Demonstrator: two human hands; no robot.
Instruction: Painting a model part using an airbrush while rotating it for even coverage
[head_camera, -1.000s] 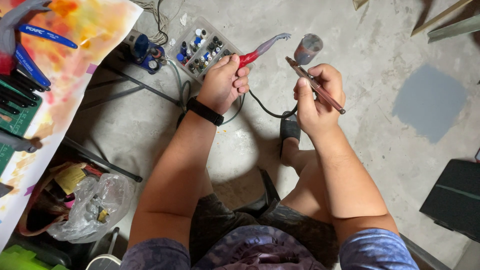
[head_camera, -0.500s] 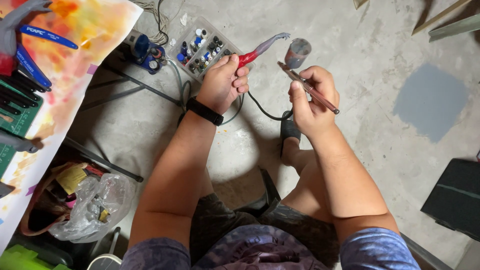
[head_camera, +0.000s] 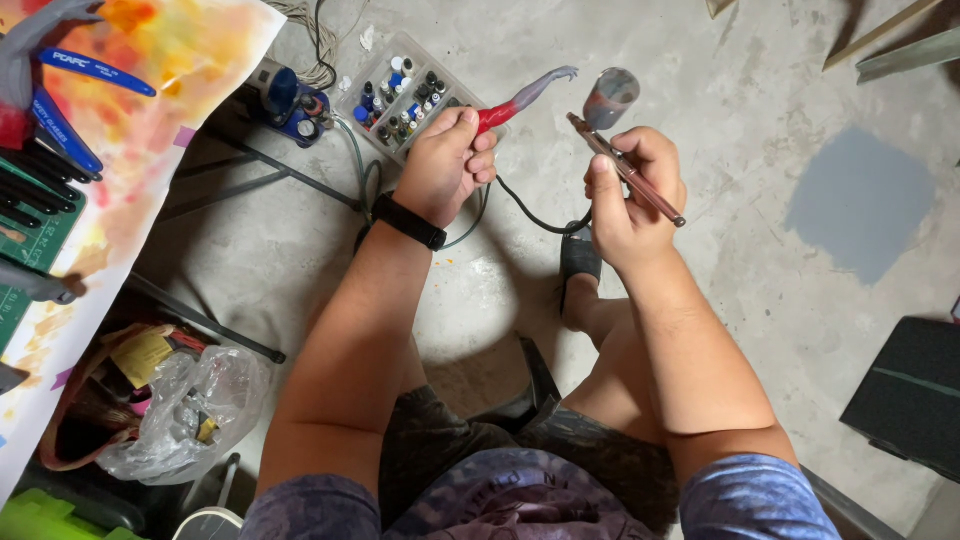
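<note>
The person sits and looks down at two bare hands held over a grey concrete floor (head_camera: 760, 330).

The left hand (head_camera: 445, 165) is closed tight around a small painted piece (head_camera: 525, 97). The piece is red near the fingers and grey at its thin, curved tip. It sticks out up and to the right of the fist. A black band (head_camera: 410, 222) goes around the left wrist.

The right hand (head_camera: 630, 200) is closed around a thin spray pen (head_camera: 628, 170). The pen lies slanted across the fingers, and a small cup (head_camera: 610, 97) sits on top near its front end. The cup is close to the grey tip of the piece but does not touch it. A black hose (head_camera: 530, 212) hangs down between the two hands.

Behind the left hand, a clear box of little paint bottles (head_camera: 400, 95) lies on the floor. On the left is a table sheet (head_camera: 150, 90) with orange and yellow paint stains. Blue tools (head_camera: 85, 75) lie on it. A clear plastic bag (head_camera: 190, 410) sits on the floor below the table.
</note>
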